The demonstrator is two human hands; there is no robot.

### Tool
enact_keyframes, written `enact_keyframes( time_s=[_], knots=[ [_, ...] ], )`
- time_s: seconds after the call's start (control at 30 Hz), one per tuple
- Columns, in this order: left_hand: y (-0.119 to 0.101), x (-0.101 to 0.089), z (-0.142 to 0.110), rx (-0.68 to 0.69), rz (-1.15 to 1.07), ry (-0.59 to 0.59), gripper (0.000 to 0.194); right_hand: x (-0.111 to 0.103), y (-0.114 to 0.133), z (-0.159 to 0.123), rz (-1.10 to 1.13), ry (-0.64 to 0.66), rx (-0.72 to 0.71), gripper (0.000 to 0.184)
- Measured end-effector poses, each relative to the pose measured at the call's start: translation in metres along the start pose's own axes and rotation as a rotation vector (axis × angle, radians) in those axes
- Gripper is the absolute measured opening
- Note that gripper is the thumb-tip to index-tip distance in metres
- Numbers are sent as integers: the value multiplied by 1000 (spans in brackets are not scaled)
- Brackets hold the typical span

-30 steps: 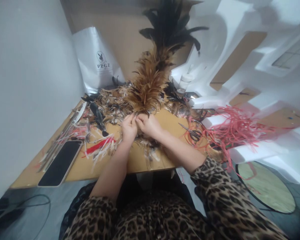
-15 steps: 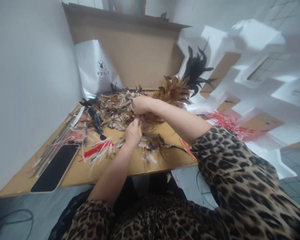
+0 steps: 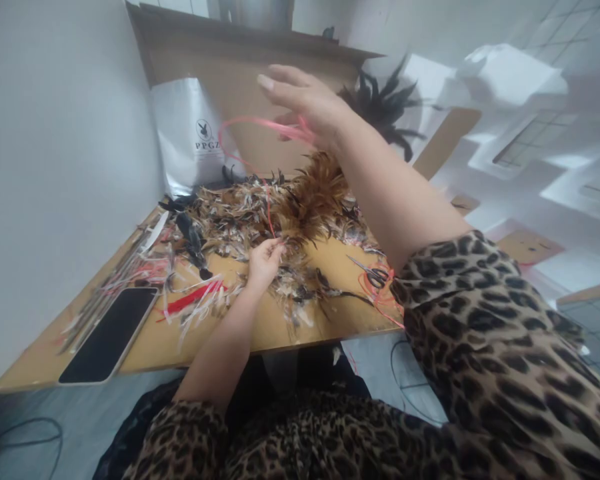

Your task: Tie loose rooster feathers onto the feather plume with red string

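Observation:
My left hand [image 3: 265,263] is low over the middle of the table, thumb and fingers pinched on the near end of a feather duster [image 3: 320,190]. The duster's brown feathers run away to the right and end in long black plumes. Above the table my raised right hand [image 3: 305,100], slightly blurred, has a thin red plastic string [image 3: 269,207] caught in it. This string curves out to the left from the hand, then drops to the pinched fingers of my left hand. Loose brown, black and white feathers [image 3: 230,213] lie heaped just behind my left hand.
Black scissors [image 3: 376,275] lie among red string at the table's right side. A phone [image 3: 110,337] and thin sticks [image 3: 105,287] are on the left. At the back stand a white bag [image 3: 193,140] and a cardboard panel [image 3: 260,87]; white foam pieces [image 3: 515,73] fill the right.
My right hand has risen from beside my left hand, drawing the red string up in a loop. The duster has shifted slightly left. The scissors have come into view.

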State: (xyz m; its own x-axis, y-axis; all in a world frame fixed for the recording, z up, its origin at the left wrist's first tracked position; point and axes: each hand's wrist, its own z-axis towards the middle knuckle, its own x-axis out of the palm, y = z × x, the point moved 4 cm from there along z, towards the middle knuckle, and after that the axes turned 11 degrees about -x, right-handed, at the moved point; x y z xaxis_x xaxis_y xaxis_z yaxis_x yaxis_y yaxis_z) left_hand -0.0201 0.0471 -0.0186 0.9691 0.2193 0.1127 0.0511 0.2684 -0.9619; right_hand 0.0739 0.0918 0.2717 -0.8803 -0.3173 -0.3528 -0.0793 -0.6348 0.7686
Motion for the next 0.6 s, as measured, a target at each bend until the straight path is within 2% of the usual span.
enact_keyframes(
  time_s=[0.07, 0.1, 0.13, 0.2, 0.3, 0.37, 0.47, 0.53, 0.6],
  knots=[
    [-3, 2, 0, -89, -129, 30, 28, -20, 4, -9, -28, -180, -70, 52],
    [-5, 2, 0, -137, -172, 46, 30, -25, 5, -19, 2, -213, -129, 49],
    [-7, 3, -1, -188, -202, 62, 31, -27, 5, -33, 82, -185, -197, 45],
    [-11, 3, -2, -284, -255, 92, 34, -24, -3, -68, 267, -29, -168, 47],
    [-18, 4, -5, -347, -346, 145, 35, -30, -37, -126, 268, -19, 11, 52],
    [-22, 5, -6, -361, -414, 185, 32, -29, -68, -157, 290, 58, 118, 54],
    [-25, 6, -8, -404, -499, 254, 28, -13, -118, -188, 269, 275, 279, 41],
    [-26, 7, -9, -437, -554, 318, 26, 4, -143, -194, 249, 271, 321, 36],
    [-25, 8, -11, -475, -616, 392, 24, 23, -158, -189, 274, 200, 299, 38]
  ],
)
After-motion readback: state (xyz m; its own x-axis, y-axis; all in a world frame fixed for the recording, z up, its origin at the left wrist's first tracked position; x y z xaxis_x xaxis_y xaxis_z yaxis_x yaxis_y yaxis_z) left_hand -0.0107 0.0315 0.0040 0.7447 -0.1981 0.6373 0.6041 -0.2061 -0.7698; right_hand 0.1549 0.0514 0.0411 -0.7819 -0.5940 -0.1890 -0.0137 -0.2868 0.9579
